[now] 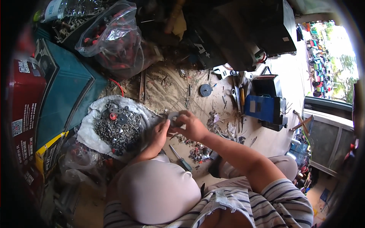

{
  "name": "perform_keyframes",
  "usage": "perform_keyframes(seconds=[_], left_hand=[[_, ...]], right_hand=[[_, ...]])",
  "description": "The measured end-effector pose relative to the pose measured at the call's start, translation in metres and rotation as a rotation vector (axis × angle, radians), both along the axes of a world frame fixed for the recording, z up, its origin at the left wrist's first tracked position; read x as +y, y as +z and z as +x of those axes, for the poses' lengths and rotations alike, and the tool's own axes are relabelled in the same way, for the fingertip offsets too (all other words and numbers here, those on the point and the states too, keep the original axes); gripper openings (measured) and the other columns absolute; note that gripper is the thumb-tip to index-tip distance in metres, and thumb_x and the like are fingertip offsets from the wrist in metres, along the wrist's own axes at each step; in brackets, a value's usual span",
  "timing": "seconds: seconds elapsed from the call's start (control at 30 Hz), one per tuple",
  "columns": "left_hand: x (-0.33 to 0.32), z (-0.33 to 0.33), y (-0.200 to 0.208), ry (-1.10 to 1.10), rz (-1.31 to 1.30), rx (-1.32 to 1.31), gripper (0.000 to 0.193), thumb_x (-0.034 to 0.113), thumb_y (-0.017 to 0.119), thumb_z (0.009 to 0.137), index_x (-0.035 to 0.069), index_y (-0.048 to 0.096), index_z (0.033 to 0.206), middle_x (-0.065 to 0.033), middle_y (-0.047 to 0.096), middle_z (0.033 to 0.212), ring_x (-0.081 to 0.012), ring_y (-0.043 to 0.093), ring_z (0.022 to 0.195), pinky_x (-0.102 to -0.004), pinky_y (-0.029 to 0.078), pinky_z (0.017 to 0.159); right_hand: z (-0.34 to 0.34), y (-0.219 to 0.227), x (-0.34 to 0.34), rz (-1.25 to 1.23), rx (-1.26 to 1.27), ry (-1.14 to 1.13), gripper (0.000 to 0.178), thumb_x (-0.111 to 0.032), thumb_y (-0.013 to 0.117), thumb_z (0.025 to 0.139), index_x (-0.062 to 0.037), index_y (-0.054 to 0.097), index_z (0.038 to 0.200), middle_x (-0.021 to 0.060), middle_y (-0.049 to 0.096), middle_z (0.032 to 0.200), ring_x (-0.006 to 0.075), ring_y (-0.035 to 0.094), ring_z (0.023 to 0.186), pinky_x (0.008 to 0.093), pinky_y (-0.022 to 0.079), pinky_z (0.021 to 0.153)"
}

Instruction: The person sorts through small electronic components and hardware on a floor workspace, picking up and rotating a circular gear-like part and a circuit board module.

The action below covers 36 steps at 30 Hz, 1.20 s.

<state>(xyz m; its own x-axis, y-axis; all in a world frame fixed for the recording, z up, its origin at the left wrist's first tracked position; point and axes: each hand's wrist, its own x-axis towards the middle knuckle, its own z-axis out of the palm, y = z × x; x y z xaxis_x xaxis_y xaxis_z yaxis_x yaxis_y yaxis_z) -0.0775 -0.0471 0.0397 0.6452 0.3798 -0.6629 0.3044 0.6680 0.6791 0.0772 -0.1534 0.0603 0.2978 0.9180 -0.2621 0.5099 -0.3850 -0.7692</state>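
My left hand (159,133) and my right hand (191,126) meet in front of my knees, fingers closed together. Between their fingertips is a small pale grey piece (173,115); the fingers partly cover it, and its kind cannot be made out. Left of my left hand, a white cloth (86,122) bears a heap of small screws and metal bits (118,131), with a few dark round parts and a red one on top. A screwdriver (185,163) with a dark green handle lies on the floor below my hands, beside a scatter of small parts (199,152).
A clear plastic bag (118,45) of red parts sits at the far left, near teal (64,87) and dark red boxes (26,110). To the right are hand tools (241,97) and a blue-and-black battery-like block (262,108). A black disc (205,90) lies ahead.
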Motion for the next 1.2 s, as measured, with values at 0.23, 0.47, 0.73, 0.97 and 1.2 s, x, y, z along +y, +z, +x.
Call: perform_keyframes(seconds=[0.23, 0.47, 0.73, 0.97, 1.2], left_hand=[[-0.005, -0.023, -0.026, -0.475, 1.234, -0.142, 0.013, 0.021, 0.064, 0.088, 0.009, 0.063, 0.083, -0.0110, 0.063, 0.072, -0.0320, 0.061, 0.069, -0.0417, 0.049, 0.063], [-0.011, -0.024, -0.037, -0.512, 1.254, -0.179, 0.014, 0.019, 0.064, 0.086, 0.010, 0.058, 0.077, -0.0098, 0.060, 0.071, -0.0302, 0.059, 0.068, -0.0409, 0.049, 0.064], [-0.008, -0.024, -0.035, -0.512, 1.244, -0.169, 0.015, 0.020, 0.064, 0.085, 0.011, 0.057, 0.076, -0.0087, 0.059, 0.070, -0.0288, 0.059, 0.068, -0.0404, 0.048, 0.063], [-0.011, -0.024, -0.039, -0.510, 1.242, -0.142, 0.015, 0.021, 0.065, 0.085, 0.011, 0.058, 0.077, -0.0080, 0.059, 0.071, -0.0285, 0.059, 0.069, -0.0405, 0.048, 0.063], [-0.012, -0.027, -0.040, -0.499, 1.196, -0.113, 0.016, 0.022, 0.063, 0.086, 0.010, 0.058, 0.076, -0.0104, 0.061, 0.074, -0.0313, 0.060, 0.071, -0.0424, 0.049, 0.065]], right_hand=[[0.081, -0.017, 0.094, 0.095, -0.284, -0.282, 0.023, -0.023, 0.072, 0.079, -0.0038, 0.068, 0.093, 0.0184, 0.065, 0.097, 0.0367, 0.061, 0.093, 0.0419, 0.052, 0.081], [0.137, -0.071, 0.158, -0.046, -0.602, -0.421, 0.035, -0.037, 0.065, 0.082, -0.0070, 0.068, 0.100, 0.0166, 0.067, 0.094, 0.0350, 0.065, 0.088, 0.0466, 0.052, 0.075], [0.111, -0.069, 0.170, -0.099, -0.666, -0.479, 0.035, -0.034, 0.064, 0.083, -0.0109, 0.064, 0.109, 0.0199, 0.054, 0.119, 0.0394, 0.053, 0.107, 0.0483, 0.049, 0.086], [0.098, -0.061, 0.144, 0.122, -0.478, -0.272, 0.027, -0.025, 0.073, 0.075, -0.0112, 0.066, 0.097, 0.0160, 0.056, 0.116, 0.0391, 0.051, 0.107, 0.0474, 0.045, 0.088], [0.032, -0.031, 0.074, 0.131, -0.349, -0.137, 0.031, -0.018, 0.076, 0.071, -0.0094, 0.062, 0.098, 0.0142, 0.053, 0.122, 0.0379, 0.051, 0.107, 0.0443, 0.045, 0.092]])
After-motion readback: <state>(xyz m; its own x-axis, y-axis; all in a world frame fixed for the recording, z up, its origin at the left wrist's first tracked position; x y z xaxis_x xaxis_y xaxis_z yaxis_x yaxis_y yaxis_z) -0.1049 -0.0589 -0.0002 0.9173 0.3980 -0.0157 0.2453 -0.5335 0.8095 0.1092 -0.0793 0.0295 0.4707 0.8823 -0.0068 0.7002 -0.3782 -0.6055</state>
